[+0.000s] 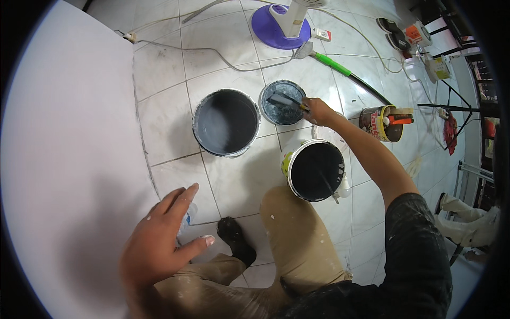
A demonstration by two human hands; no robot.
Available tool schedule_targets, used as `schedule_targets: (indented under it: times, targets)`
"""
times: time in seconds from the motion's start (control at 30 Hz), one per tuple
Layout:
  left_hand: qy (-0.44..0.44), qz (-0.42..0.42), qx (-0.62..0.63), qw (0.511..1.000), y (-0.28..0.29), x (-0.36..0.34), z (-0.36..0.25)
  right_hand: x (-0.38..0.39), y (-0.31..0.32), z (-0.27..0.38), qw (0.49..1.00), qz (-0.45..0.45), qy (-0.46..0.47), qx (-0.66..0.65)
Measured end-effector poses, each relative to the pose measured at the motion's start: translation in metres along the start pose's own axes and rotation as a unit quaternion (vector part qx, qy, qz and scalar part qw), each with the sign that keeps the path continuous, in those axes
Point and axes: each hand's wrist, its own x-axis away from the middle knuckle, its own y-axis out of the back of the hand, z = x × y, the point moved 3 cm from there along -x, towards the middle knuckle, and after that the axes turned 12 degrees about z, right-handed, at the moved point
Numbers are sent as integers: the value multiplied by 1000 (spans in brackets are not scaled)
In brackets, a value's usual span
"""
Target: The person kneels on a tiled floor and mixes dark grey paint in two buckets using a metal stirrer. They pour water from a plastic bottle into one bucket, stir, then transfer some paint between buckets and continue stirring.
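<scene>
My right hand [319,112] reaches out and is closed around the handle of a putty knife [287,100]. Its flat blade lies over a round lid or shallow pail [271,116] smeared with blue-grey paint. Left of that stands a bucket [226,122] with grey coating inside. Nearer me, in front of my knee, a white bucket [287,159] holds something dark, and a thin stick leans over its rim. My left hand [164,234] hovers at lower left with fingers stretched and thumb apart, holding nothing. Partly hidden behind it is a clear plastic bottle [187,219].
A white wall [69,133] rises on the left. Beyond the buckets are a purple-based fan [281,29], a green-handled pole tool [334,65] and loose cables. A tin of tools [374,123] stands at right. Farther right are shoes [392,33], metal legs and another person's legs [462,218].
</scene>
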Motion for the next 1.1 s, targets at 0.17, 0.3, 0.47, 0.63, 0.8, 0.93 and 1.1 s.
schedule_targets:
  times: [0.17,0.3,0.47,0.63,0.8,0.93,1.1]
  targets:
    - [-37,8,-15,999,0,-18,-12,29,13,0,994,-94,46,-1]
    - [-27,24,4,999,-8,-27,-20,54,15,-5,995,-94,45,-9]
    - [-41,17,-26,999,-11,-25,-19,111,20,-18,976,-54,-59,-204]
    - [-71,21,-50,996,-14,-23,-12,197,-8,-60,890,-90,-57,-444]
    - [-47,40,-39,997,-17,-24,-14,259,-52,-111,887,-157,-97,-423]
    - [-56,38,-29,997,-18,-28,-8,256,-53,-111,972,-195,-95,-93]
    - [-61,36,-65,995,-15,-25,-8,135,40,-67,967,-231,-57,-92]
